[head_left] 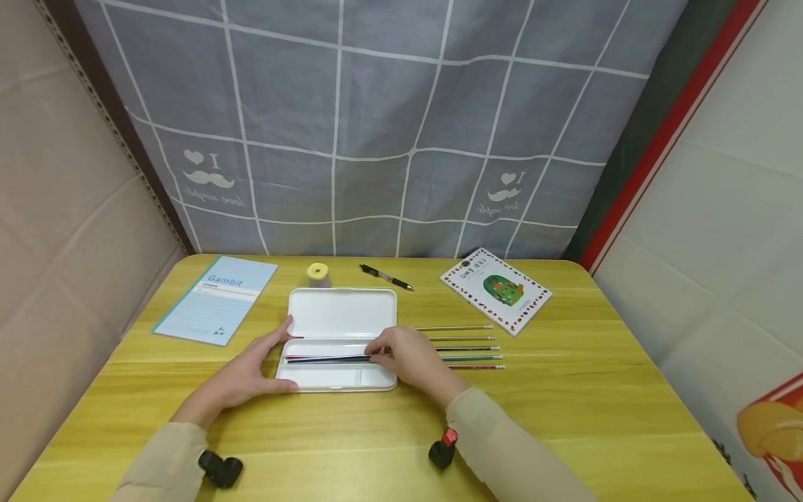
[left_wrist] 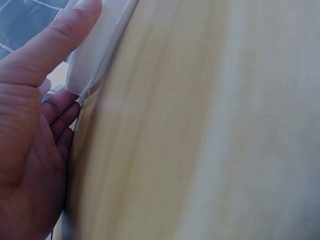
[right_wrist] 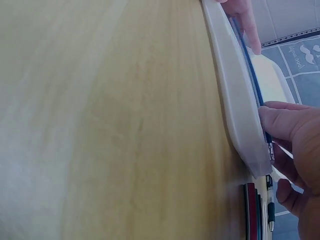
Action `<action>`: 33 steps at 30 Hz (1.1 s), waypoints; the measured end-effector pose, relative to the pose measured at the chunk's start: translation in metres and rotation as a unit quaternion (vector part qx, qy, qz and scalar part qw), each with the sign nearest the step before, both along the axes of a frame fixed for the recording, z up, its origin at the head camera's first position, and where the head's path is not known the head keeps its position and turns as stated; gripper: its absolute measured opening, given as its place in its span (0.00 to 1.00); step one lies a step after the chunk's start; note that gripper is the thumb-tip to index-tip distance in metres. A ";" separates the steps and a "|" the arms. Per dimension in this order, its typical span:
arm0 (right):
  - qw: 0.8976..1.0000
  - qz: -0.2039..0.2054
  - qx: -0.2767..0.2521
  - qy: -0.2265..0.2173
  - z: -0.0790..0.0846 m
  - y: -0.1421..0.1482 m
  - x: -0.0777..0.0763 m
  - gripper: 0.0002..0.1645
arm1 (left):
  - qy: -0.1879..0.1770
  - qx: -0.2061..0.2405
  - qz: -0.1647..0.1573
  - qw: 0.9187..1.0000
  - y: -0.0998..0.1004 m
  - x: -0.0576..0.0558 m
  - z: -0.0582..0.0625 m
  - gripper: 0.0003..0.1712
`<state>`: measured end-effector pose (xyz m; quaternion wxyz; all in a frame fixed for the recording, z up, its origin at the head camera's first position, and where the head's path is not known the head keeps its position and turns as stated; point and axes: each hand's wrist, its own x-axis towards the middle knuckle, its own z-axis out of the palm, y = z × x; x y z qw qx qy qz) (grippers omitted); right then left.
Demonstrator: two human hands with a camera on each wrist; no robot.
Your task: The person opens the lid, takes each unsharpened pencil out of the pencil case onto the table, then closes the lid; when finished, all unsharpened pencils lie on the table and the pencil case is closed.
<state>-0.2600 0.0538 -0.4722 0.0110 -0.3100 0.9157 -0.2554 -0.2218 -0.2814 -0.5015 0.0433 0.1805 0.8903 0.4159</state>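
- right hand [head_left: 410, 355] pinches a dark pencil [head_left: 339, 360] between thumb and fingers, the shaft lying over the inside of the opened white case [head_left: 316, 379]
- left hand [head_left: 247, 371], thumb and fingers spread, touches the case's left end
- pinkish pencil [head_left: 301, 358] lies in the case beside the dark one
- five other pencils [head_left: 470, 348] lie in a row on the table [head_left: 351, 446], right of the case
- yellow-topped container [head_left: 318, 273] and black pen [head_left: 387, 277] sit behind it
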 end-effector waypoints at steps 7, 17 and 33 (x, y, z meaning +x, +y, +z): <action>0.995 -0.016 -0.095 -0.015 0.006 0.010 0.003 0.07 | 0.001 0.001 0.003 1.000 0.000 0.001 -0.001 0.71; 0.982 -0.054 -0.181 -0.029 0.014 0.064 0.003 0.07 | 0.008 -0.001 0.002 1.000 0.000 0.002 0.000 0.71; 0.972 -0.031 -0.225 -0.055 0.006 0.157 0.010 0.07 | -0.001 -0.003 -0.001 1.000 0.000 0.001 0.001 0.70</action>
